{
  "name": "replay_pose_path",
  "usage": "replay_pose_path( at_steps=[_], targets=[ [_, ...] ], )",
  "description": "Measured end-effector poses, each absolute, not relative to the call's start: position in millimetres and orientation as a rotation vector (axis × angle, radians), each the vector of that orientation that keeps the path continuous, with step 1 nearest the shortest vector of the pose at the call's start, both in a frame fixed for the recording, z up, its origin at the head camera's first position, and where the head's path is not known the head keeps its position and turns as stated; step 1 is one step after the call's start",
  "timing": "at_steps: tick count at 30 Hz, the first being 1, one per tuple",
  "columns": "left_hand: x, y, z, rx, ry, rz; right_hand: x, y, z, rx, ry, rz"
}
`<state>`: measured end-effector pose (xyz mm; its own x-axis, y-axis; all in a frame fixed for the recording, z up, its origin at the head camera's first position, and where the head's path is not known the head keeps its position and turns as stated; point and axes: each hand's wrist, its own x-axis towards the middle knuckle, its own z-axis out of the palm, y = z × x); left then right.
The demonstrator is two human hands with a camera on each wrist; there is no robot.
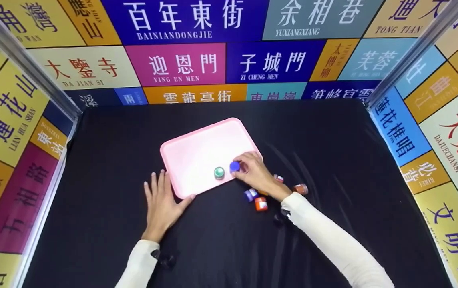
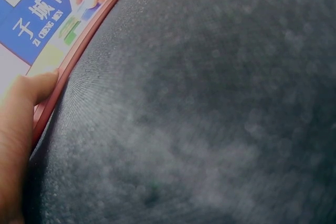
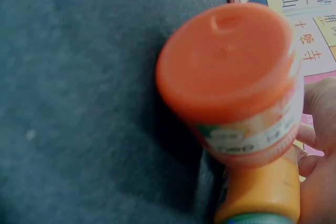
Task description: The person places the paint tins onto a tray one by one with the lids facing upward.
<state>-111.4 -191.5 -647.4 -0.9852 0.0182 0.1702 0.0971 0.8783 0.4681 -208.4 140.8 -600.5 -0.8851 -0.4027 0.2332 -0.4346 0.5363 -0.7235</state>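
A pink tray [image 1: 201, 148] lies at a slant on a black cloth. My right hand [image 1: 255, 172] pinches a small jar with a purple-blue lid [image 1: 234, 166] between thumb and fingers, over the tray's near right part. Just left of it, a green-topped jar [image 1: 219, 173] stands on the tray. My left hand [image 1: 163, 208] is spread at the tray's near left corner, thumb along the front edge and fingers by the left side. In the left wrist view, the thumb [image 2: 39, 87] lies against the tray's rim [image 2: 79, 56].
Several jars lie under and beside my right forearm: a red-orange jar [image 1: 261, 204], a purple jar [image 1: 250, 195], a brownish-orange jar [image 1: 301, 189] and a partly hidden yellow-orange jar [image 3: 262, 187]. Panels with printed characters [image 1: 177, 64] wall the cloth at the back and sides.
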Motion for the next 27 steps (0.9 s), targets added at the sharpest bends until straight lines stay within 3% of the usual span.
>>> replay_pose_path(
  at_steps=[14,27],
  targets=[
    [-111.6,-191.5,-648.1,-0.094,-2.87,-0.726,-210.8,135.5,-601.4,0.751,-2.736,1.327],
    [-111.2,-191.9,-648.0,-0.097,-2.869,-0.708,-210.6,171.8,-592.9,0.744,-2.725,1.295]
  ],
)
